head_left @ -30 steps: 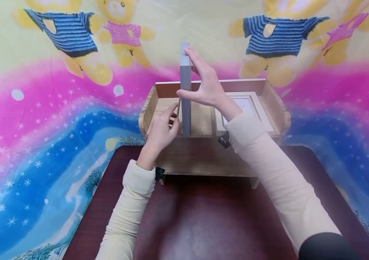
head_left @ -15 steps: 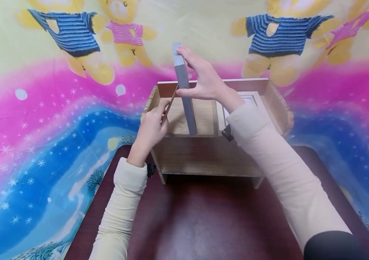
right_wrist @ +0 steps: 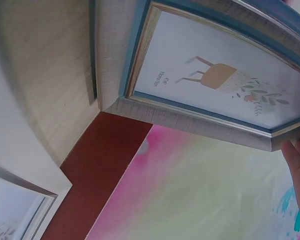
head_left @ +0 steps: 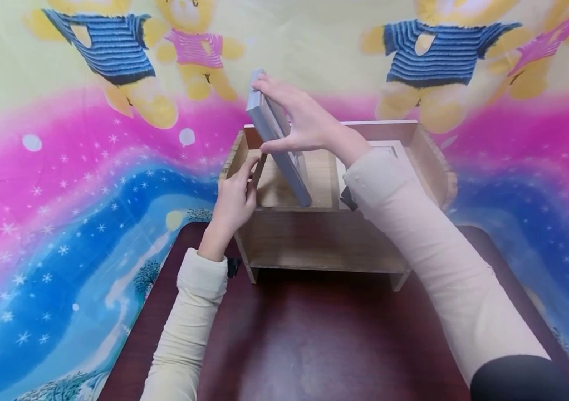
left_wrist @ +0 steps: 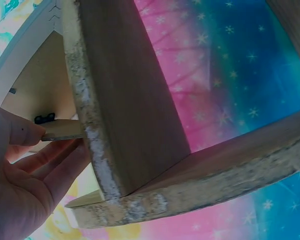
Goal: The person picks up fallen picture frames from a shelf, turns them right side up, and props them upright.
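A silver-grey picture frame (head_left: 292,175) stands tilted to the left on its lower edge, on the top board of a small wooden shelf. My right hand (head_left: 309,120) grips it by its upper part, thumb on the near edge and fingers over the top. In the right wrist view the front of the frame holds a print of a plant on a legged stand (right_wrist: 217,77). My left hand (head_left: 234,195) pinches the brown support leg (left_wrist: 62,129) behind the frame. A black hinge (left_wrist: 45,118) sits where that leg meets the tan backing board (left_wrist: 42,82).
A white picture frame (head_left: 405,161) lies on the right half of the shelf top, under my right forearm. The shelf (head_left: 324,239) has raised side panels and a reddish-brown back strip (right_wrist: 105,165). It stands on a dark red table (head_left: 294,345) before a printed cloth (head_left: 314,33).
The picture frame's top has leaned from upright over to the left, with my right hand following. My left hand has moved left with the leg, which has swung away from the back.
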`<state>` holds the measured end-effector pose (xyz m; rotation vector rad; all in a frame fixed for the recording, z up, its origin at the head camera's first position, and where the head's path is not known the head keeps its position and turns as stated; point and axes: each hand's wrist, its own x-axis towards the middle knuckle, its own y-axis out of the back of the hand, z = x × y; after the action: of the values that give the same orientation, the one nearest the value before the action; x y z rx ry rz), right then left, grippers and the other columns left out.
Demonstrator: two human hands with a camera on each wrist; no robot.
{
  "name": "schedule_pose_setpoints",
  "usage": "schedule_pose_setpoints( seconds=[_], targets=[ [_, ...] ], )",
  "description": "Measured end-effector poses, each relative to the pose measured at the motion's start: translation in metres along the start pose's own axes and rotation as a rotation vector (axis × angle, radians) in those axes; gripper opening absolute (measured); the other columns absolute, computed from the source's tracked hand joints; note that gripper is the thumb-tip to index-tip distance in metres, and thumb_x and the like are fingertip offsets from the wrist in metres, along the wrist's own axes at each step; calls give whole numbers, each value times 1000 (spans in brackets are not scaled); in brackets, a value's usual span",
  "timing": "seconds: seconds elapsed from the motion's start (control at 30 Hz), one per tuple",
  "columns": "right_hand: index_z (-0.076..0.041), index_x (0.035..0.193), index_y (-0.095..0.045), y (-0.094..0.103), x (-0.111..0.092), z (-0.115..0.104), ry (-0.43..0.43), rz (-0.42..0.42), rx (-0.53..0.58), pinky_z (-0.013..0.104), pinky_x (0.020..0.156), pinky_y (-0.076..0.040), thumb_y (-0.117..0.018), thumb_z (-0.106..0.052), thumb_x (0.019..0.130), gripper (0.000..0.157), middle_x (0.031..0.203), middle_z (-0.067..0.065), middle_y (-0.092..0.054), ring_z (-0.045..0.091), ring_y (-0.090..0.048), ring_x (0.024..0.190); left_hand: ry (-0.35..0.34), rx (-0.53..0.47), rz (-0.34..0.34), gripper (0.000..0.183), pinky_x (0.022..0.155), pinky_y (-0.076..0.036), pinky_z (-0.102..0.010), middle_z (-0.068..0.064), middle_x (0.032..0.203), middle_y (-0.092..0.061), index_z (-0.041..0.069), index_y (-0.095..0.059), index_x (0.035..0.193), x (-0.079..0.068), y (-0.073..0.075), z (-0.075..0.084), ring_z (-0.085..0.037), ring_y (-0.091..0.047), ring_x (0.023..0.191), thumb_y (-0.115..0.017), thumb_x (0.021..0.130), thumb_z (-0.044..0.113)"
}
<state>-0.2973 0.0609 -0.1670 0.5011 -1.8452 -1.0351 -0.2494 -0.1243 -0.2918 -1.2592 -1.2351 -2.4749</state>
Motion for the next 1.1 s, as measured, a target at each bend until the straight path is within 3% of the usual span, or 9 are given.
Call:
schedule_pose_setpoints(
  seconds=[0.23,0.43,0.63,0.7,0.8,0.9,1.1],
  targets=[
    [-5,142,-28,-2,4,1,11,-25,11,27,108,-12,-76,-39,70,93,148,14,-19,13,-14,136,-10,-1,49,46,76,-46,-47,-22,94,-64,2,-46,129,-4,-4,-3,-33,-62,87,-47,84,-7],
    [-17,146,-23,5,3,1,-46,-116,65,32,106,-21,-77,-38,69,96,151,5,-12,5,-10,135,-24,30,105,46,73,-45,-47,-21,92,-64,6,-49,127,-6,-8,-6,-34,-60,76,-48,83,-8],
    [-21,146,-19,12,4,1,-75,-190,78,35,106,-23,-79,-38,67,101,152,3,-8,5,-8,135,-16,97,140,46,85,-40,-49,-21,79,-61,7,-50,127,-8,-11,-3,-35,-57,66,-51,82,-5],
    [-21,146,-19,13,3,2,-80,-194,82,36,105,-26,-79,-39,66,101,152,2,-8,7,-10,135,23,136,130,46,87,-39,-50,-21,83,-61,8,-48,131,-9,-13,2,-37,-58,69,-54,85,6],
    [-21,146,-21,13,2,3,-85,-188,89,38,101,-32,-80,-38,66,101,152,2,-9,8,-13,135,101,197,99,60,74,-47,-48,-21,102,-60,9,-42,136,-12,-18,12,-38,-60,74,-57,84,36],
    [-21,146,-22,12,2,5,-81,-177,83,38,99,-35,-80,-38,66,101,152,2,-9,9,-15,135,172,266,81,83,58,-50,-44,-17,119,-54,10,-36,140,-12,-23,23,-35,-61,82,-53,77,62],
    [-17,145,-24,11,5,5,-55,-161,13,39,105,-24,-79,-43,65,101,151,5,-13,12,-13,136,216,380,137,91,48,-48,-41,-16,119,-53,8,-37,138,-10,-31,31,-31,-59,87,-52,73,69]
  ],
)
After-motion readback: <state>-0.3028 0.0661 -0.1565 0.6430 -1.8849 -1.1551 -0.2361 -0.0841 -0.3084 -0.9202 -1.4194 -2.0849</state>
